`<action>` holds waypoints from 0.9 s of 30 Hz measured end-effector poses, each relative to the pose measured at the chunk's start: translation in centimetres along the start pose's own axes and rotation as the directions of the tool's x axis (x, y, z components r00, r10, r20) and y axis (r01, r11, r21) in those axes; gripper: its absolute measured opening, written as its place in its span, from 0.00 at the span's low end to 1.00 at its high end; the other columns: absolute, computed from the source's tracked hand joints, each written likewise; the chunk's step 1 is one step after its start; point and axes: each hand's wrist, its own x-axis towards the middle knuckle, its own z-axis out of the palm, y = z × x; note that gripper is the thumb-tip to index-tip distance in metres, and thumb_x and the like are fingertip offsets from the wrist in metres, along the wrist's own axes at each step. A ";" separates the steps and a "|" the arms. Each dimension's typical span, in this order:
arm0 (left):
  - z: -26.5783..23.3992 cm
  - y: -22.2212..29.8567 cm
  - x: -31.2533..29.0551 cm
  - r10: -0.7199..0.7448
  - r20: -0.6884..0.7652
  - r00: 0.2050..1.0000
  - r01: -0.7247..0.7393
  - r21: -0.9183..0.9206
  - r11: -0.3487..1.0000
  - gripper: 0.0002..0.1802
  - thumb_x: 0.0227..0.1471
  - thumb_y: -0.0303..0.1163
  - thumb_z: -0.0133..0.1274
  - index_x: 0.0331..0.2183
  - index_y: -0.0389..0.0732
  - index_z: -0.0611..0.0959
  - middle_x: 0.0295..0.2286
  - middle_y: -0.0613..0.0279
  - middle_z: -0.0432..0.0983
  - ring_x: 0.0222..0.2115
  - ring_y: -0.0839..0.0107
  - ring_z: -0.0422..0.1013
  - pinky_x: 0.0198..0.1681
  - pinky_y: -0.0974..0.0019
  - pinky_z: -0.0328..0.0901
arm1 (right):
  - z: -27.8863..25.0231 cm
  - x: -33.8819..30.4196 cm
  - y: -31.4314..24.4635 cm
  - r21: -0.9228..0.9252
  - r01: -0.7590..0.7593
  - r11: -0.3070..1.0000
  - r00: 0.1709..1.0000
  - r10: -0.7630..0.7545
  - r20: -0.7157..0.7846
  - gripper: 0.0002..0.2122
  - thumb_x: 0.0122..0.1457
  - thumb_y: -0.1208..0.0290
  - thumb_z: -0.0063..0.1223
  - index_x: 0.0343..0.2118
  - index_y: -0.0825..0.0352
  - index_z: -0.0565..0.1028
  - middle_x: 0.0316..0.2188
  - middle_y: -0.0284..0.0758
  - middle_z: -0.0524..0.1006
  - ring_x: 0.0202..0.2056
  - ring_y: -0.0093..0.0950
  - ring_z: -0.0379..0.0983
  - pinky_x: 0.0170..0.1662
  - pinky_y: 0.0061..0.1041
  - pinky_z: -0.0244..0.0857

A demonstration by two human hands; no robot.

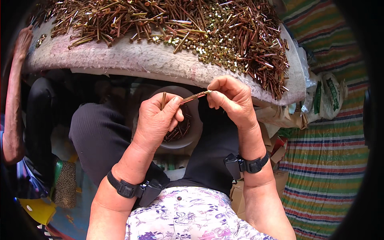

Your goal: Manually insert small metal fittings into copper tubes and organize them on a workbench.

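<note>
My left hand (158, 116) is closed around a long, thin brass-coloured bolt (194, 97) that points to the right. A second bolt (163, 101) sticks up between its fingers. Thumb and forefinger of my right hand (232, 98) pinch the far tip of the first bolt, where something small and shiny shows; I cannot tell what it is. Both hands are above a pale bucket (195, 138) between my knees, with several bolts (178, 130) inside it. Just beyond, a heap of bolts (120, 20) and small yellowish nuts (218, 54) covers much of a cloth-topped table (132, 56).
Another person's hand (23, 40) rests at the table's left end, beside a small cluster of nuts (40, 40). Cardboard (239, 198) and a white sack (331, 96) lie to the right, near a striped sheet (320, 176). A yellow object (38, 210) is at lower left.
</note>
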 end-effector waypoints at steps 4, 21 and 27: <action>0.0 0.1 -0.1 -0.006 0.001 1.000 0.006 0.020 1.000 0.09 0.55 0.31 0.49 0.30 0.34 0.77 0.16 0.66 0.72 0.11 0.86 0.59 0.13 0.84 0.51 | 0.2 -0.1 -0.6 -0.255 -0.004 0.967 1.000 0.010 0.019 0.03 0.55 0.83 0.48 0.32 0.71 0.69 0.22 0.28 0.70 0.22 0.15 0.66 0.28 0.14 0.63; 0.1 0.5 -0.4 0.001 0.016 1.000 -0.003 0.133 0.991 0.09 0.54 0.31 0.50 0.29 0.35 0.77 0.15 0.67 0.71 0.12 0.87 0.59 0.13 0.84 0.52 | 1.6 -1.1 0.4 -0.068 0.003 0.998 0.994 -0.011 -0.109 0.06 0.56 0.81 0.47 0.37 0.70 0.68 0.22 0.26 0.69 0.24 0.14 0.65 0.28 0.12 0.60; -0.2 0.2 -0.3 0.001 0.006 1.000 -0.001 0.060 0.998 0.09 0.54 0.31 0.50 0.29 0.35 0.77 0.15 0.68 0.71 0.11 0.87 0.58 0.13 0.84 0.51 | 3.0 -1.4 0.8 0.179 0.035 0.983 0.984 -0.004 -0.176 0.06 0.58 0.74 0.49 0.34 0.71 0.69 0.19 0.30 0.73 0.18 0.14 0.67 0.21 0.12 0.60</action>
